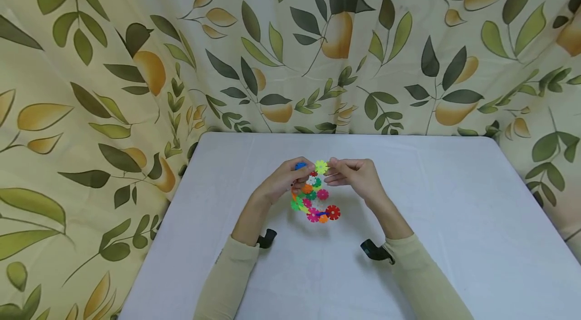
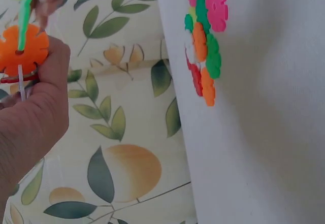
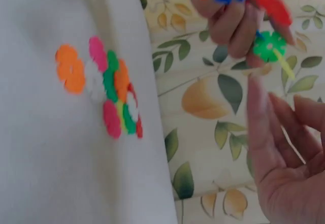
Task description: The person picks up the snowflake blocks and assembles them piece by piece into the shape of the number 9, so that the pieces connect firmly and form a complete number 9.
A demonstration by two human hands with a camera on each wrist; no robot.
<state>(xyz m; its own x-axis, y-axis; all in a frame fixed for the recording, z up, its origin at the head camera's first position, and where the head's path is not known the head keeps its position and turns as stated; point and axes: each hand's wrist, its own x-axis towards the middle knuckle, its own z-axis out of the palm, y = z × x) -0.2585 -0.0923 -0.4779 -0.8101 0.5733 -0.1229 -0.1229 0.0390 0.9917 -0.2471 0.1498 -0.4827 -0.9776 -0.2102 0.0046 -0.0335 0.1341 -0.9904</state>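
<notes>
My left hand (image 1: 283, 178) grips a chain of slotted plastic flower discs in several colours, with a blue disc (image 1: 300, 165) by its fingers. In the left wrist view an orange disc (image 2: 23, 51) sits against this hand, joined to a green disc seen edge-on. At the chain's upper end is a yellow-green disc (image 1: 321, 167). The chain appears to curve down to a red disc (image 1: 333, 212). My right hand (image 1: 356, 176) is beside the yellow-green disc; in the right wrist view its fingers (image 3: 261, 127) are extended, with nothing visibly pinched.
Loose flower discs in orange (image 3: 69, 69), pink (image 3: 111, 119), green, white and red lie clustered on the white-covered table (image 1: 204, 209), below the hands. A leaf-and-fruit patterned curtain (image 1: 290, 47) hangs behind the table. Dark wrist cameras (image 1: 375, 250) are worn on both arms.
</notes>
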